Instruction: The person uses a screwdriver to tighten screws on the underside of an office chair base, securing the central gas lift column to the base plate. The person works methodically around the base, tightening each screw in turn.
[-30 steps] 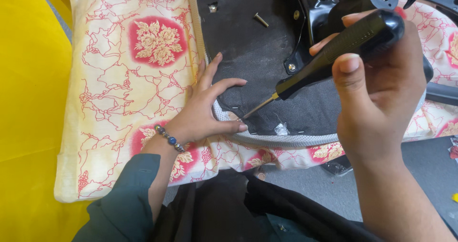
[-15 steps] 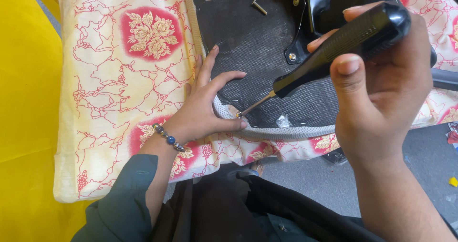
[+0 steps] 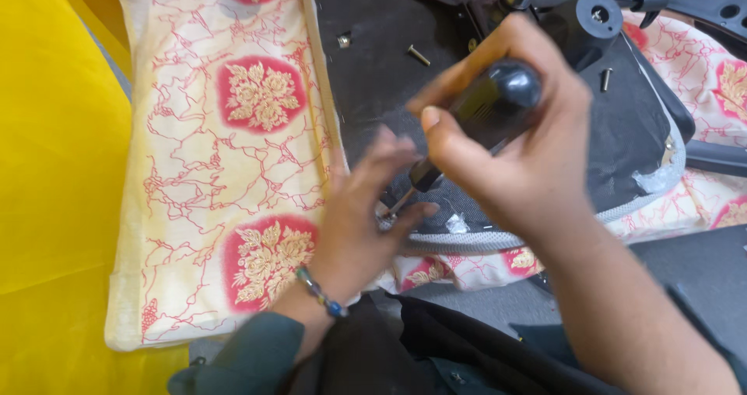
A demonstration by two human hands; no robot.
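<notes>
1. Here, the right hand (image 3: 521, 154) is clenched around the thick black handle of a screwdriver (image 3: 486, 115), whose thin metal shaft slants down and left towards the near edge of a black upturned chair seat (image 3: 389, 76).
2. The left hand (image 3: 362, 216), with a beaded bracelet (image 3: 319, 294) at the wrist, lies loosely on the seat edge, grasping nothing; thumb and forefinger flank the screwdriver tip, which is blurred.
3. The seat rests on a cream cloth with red and gold floral medallions (image 3: 233, 185), beside a yellow sheet (image 3: 54, 208).
4. Loose metal screws (image 3: 419, 55) lie on the seat's underside, and another sits near a black plastic chair mechanism (image 3: 599, 14), so some fasteners appear already out.
5. Judging by the tip's position, work at the grey-piped edge (image 3: 467, 241) seems unfinished.
</notes>
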